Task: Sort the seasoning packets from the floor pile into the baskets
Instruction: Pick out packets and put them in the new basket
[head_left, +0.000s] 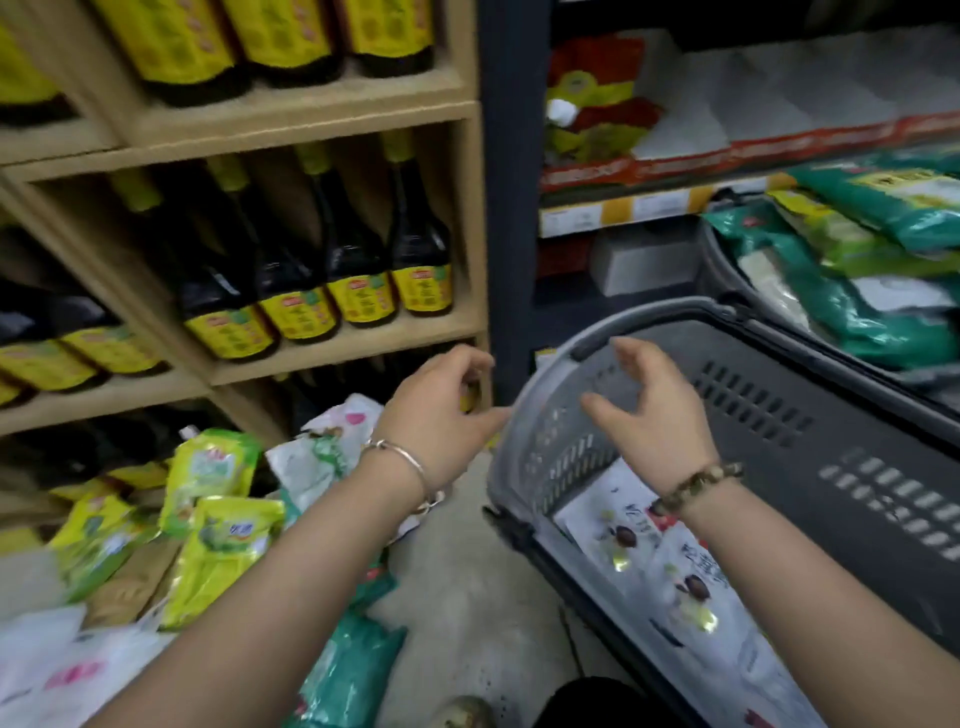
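Left hand (441, 410) hovering loose-fingered, seemingly empty, nearer the yellow-green plastic seasoning packets (218, 545) lying below-left. Right hand (649, 415) hovering empty over the grey slotted plastic basket (561, 452).

Legible text: none | yellow bottle labels (358, 296): blurred | seasoning packets (228, 540): print unreadable | shelf price strips (618, 208): blurred

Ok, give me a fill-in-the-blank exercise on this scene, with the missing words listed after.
1. The packets in the near basket are mostly ____.
2. The heaped packets in the far basket are mostly ____.
3. The bottles on the wooden shelf wear ____ labels.
4. The beaded bracelet sits on the ____ wrist.

Missing words: white, green, yellow, right.
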